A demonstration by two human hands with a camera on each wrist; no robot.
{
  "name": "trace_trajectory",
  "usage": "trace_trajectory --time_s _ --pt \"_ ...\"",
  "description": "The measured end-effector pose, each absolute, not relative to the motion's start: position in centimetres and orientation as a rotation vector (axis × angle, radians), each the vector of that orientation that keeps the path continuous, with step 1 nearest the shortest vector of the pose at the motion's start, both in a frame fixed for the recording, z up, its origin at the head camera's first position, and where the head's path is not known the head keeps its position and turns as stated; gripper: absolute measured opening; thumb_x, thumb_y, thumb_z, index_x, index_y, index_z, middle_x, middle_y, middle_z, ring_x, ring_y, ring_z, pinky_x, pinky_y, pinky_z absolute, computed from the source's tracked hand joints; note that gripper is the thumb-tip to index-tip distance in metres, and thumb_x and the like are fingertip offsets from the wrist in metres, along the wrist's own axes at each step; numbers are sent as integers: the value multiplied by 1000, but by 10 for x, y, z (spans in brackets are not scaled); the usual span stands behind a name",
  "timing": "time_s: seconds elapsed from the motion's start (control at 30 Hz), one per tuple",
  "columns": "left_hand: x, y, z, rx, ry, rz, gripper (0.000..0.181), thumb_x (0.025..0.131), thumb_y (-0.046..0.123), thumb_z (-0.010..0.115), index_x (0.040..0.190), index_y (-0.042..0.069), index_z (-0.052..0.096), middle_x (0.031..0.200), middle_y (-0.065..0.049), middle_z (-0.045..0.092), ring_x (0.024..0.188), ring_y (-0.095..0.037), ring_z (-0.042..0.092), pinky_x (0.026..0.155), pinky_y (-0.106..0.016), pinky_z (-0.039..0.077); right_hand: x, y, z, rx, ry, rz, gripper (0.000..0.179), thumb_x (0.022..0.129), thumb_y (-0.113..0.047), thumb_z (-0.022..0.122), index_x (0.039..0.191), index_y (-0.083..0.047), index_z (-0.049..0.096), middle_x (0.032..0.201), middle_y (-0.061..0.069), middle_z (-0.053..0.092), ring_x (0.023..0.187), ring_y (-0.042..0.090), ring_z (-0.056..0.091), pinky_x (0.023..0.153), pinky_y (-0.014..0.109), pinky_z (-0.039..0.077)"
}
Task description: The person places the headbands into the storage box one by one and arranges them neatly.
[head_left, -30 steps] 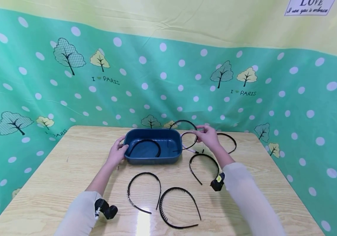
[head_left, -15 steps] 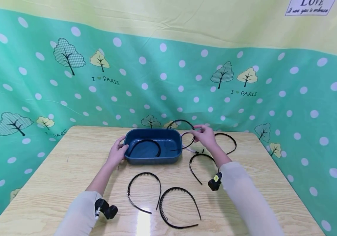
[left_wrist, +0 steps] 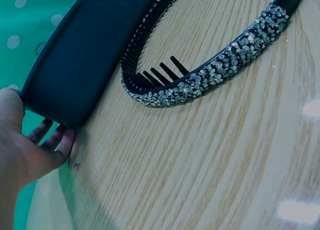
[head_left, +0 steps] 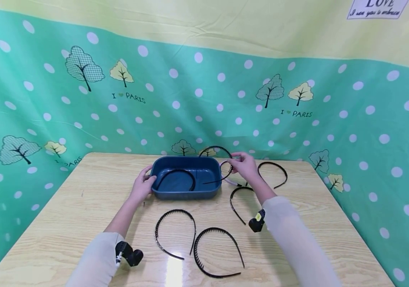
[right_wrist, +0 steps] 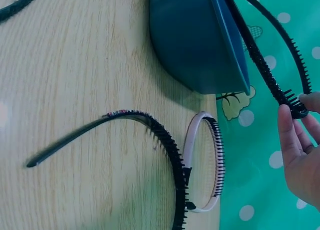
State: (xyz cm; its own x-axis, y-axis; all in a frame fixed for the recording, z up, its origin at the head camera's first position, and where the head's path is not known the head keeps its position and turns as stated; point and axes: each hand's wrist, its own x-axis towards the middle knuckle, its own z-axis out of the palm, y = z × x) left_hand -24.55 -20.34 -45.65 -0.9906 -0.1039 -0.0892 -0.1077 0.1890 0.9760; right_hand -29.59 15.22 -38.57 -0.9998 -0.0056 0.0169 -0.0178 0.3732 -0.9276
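Observation:
A dark blue plastic bin [head_left: 186, 195] stands at the back of the table, with one black toothed headband [head_left: 179, 171] lying inside it. My left hand [head_left: 142, 185] holds the bin's left end, thumb at the rim and fingers against the outer wall. Over the bin's right end, my right hand [head_left: 244, 165] pinches another black headband [head_left: 216, 147] by its curved top. In the right wrist view, the held headband [right_wrist: 261, 63] shows a glittery outer face and inner teeth, its open ends pointing over the bin. The right hand's fingertips [right_wrist: 285, 117] meet at its bend.
Two black headbands, one left [head_left: 175, 211] and one right [head_left: 218, 229], lie on the table's near part. Right of the bin are a pale pink headband [right_wrist: 189, 150] and more black ones [head_left: 241, 189]. A polka-dot cloth [head_left: 218, 107] hangs behind the table [head_left: 100, 199].
My right hand has moved slightly left, carrying the pinched headband farther over the bin's right part. The left hand and the bin have stayed put.

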Motion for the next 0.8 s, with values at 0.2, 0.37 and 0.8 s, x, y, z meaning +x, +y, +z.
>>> trace_trajectory --time_s 0.2,0.37,0.8 --pt "-246 -203 -457 -214 2417 2001 53 98 17 42 149 20 26 135 -26 41 100 -36 56 62 -25 52 -295 145 -388 16 -2578 1787 36 88 -19 65 120 -7 59 99 20 63 85 45 62 81 50 53" --pt "-246 -201 -458 -213 2415 2005 53 98 18 43 148 20 27 134 -26 42 99 -34 57 62 -25 52 -296 141 -389 9 -2583 1781 35 87 -20 66 120 -8 59 96 16 64 78 39 65 79 49 54" --pt "-246 -202 -459 -207 2437 1998 53 99 18 42 148 19 26 134 -26 43 97 -33 58 62 -24 52 -298 129 -394 17 -2573 1804 34 87 -19 65 119 -8 60 92 13 64 59 15 61 75 46 55"
